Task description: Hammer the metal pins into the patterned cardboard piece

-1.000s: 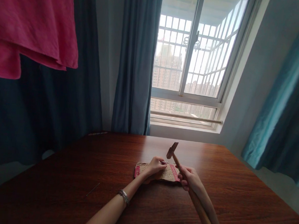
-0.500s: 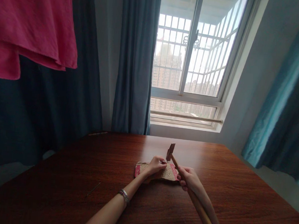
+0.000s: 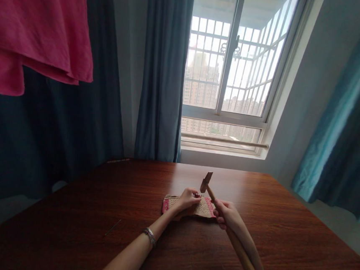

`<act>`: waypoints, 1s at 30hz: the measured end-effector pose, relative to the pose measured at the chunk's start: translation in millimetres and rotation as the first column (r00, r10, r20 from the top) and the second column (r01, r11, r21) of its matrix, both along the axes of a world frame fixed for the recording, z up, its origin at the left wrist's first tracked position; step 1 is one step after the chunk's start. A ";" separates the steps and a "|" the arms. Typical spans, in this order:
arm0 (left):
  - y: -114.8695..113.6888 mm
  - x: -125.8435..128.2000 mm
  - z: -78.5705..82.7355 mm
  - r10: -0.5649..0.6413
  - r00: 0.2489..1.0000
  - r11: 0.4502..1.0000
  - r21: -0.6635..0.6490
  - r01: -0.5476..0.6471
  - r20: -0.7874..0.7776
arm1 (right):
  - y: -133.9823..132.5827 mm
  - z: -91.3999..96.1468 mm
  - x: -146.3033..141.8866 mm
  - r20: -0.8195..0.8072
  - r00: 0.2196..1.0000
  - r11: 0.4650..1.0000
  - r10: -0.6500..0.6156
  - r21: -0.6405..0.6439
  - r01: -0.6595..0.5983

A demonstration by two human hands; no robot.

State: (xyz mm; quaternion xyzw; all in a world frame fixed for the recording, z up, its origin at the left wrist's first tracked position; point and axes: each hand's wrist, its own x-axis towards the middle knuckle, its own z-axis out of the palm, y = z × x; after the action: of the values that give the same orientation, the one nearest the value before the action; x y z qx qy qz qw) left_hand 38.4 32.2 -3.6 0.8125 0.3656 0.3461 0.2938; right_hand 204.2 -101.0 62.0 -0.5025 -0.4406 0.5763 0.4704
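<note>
My right hand [image 3: 228, 215] is closed round the wooden handle of a small hammer [image 3: 207, 181]. The hammer's metal head hangs just above and right of my left fingertips. My left hand [image 3: 187, 200] rests on a flat tan piece with pink edges and small dots [image 3: 206, 209] lying on the wooden table [image 3: 80, 223]. Its fingers are pinched on something small and upright that I cannot make out. A bracelet sits on my left wrist.
A thin dark pin or nail [image 3: 111, 228] lies on the table to the left. A thin stick [image 3: 117, 160] lies at the table's far left edge. Pink cloth [image 3: 35, 25] hangs at upper left. Blue curtains flank the window [image 3: 229, 72] beyond the table.
The hammer head dropped toward my left fingertips half a second ago and has risen slightly again. My left hand has stayed in place on the tan piece.
</note>
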 end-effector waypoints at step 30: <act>0.3 0.5 1.9 -0.010 1.000 1.000 -0.011 0.009 -0.016 | 9.8 -10.1 7.4 -0.020 0.997 0.997 -0.080 0.008 0.080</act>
State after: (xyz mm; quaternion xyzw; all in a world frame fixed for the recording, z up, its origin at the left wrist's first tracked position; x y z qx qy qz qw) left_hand 38.9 32.5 -1.7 0.8153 0.3659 0.3365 0.2969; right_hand 211.6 -91.2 52.0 -0.5119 -0.4178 0.5600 0.4998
